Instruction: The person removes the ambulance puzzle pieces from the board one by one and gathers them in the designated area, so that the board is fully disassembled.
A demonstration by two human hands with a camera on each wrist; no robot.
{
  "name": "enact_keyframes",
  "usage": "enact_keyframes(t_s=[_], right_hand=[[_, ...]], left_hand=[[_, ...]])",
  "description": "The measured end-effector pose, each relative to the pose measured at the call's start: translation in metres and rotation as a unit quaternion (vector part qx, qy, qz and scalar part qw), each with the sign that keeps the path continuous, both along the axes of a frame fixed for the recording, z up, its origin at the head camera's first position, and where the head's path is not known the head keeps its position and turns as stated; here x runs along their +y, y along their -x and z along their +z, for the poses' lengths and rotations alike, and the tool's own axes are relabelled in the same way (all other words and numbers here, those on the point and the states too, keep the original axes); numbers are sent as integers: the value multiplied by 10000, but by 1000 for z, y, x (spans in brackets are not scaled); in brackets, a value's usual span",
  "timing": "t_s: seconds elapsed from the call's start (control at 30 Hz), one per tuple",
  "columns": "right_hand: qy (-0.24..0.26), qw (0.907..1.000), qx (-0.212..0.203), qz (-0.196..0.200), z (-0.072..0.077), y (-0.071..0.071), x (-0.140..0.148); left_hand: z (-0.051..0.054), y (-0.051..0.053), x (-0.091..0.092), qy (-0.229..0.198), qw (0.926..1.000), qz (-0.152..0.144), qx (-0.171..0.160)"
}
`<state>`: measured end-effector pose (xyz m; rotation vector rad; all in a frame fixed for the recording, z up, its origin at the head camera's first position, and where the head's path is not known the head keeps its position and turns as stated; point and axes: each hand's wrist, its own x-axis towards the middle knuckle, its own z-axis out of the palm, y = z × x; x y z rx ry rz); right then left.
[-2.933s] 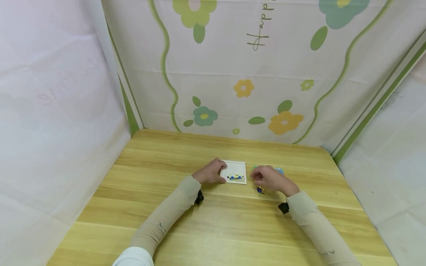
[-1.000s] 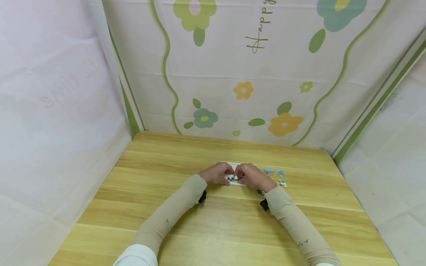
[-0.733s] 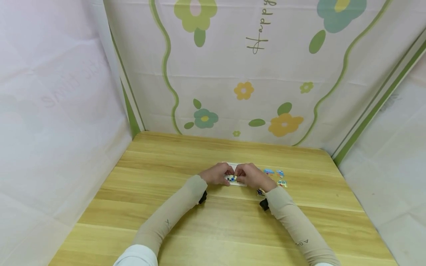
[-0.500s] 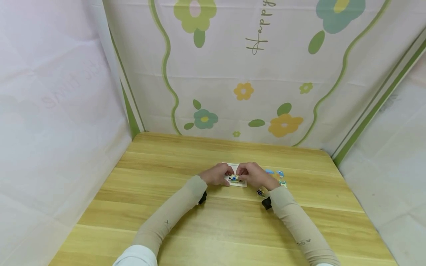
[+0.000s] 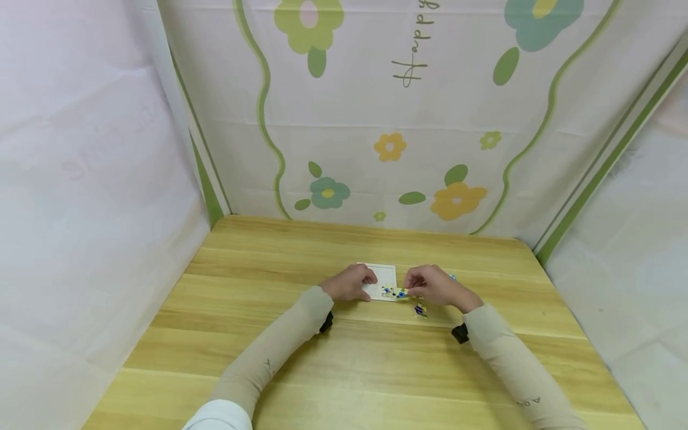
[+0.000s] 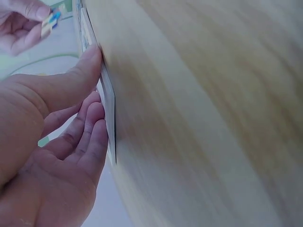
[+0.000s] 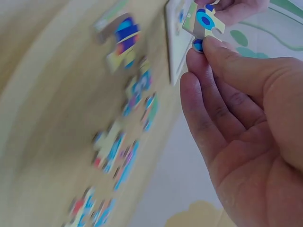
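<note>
My left hand (image 5: 349, 283) rests on the left side of a white square puzzle tray (image 5: 383, 273). In the left wrist view, its thumb and fingertips touch the tray (image 6: 110, 101) along the edge and face. My right hand (image 5: 438, 285) pinches a small jigsaw piece (image 7: 203, 21) printed with a blue wheel, between thumb and index finger. That piece is raised at the tray's lower right corner. Another wheel-printed piece (image 5: 387, 291) lies in the lower right part of the tray. A yellow and dark blue piece (image 5: 421, 310) lies on the table just below my right hand.
Several loose jigsaw pieces (image 7: 111, 144) lie on the wooden table (image 5: 333, 364) right of the tray, mostly hidden by my right hand in the head view. A flower-printed cloth (image 5: 355, 107) stands behind the table, with pale cloth at both sides.
My right hand has moved from above the tray to its right, carrying the wheel-printed jigsaw piece. More of the tray shows. The left hand has stayed at the tray's left side.
</note>
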<state>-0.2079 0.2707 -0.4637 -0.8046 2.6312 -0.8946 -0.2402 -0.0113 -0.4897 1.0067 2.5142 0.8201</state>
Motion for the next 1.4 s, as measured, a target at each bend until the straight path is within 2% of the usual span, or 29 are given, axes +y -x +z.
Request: enact_keyframes(t_s=[0.17, 0.3, 0.47, 0.73, 1.0, 1.2, 1.4], right_hand=[[6, 9999, 158, 21, -1, -14, 24], [-69, 9995, 287, -105, -5, -25, 43], [65, 9989, 244, -388, -5, -35, 62], [160, 9985, 52, -528, -7, -44, 85], [-35, 9977, -18, -675, -22, -45, 86], [-209, 9960, 70, -862, -22, -48, 79], [-375, 9944, 155, -975, -21, -49, 73]], left_hand=[[0, 0, -2, 13, 10000, 65, -60], [-1, -1, -1, 49, 9999, 119, -88], [-1, -2, 1, 56, 9998, 189, -52], [-1, -2, 3, 150, 9997, 174, 87], [0, -4, 3, 283, 9993, 156, 176], [2, -6, 2, 369, 9987, 93, 350], [1, -8, 1, 421, 9984, 110, 355]])
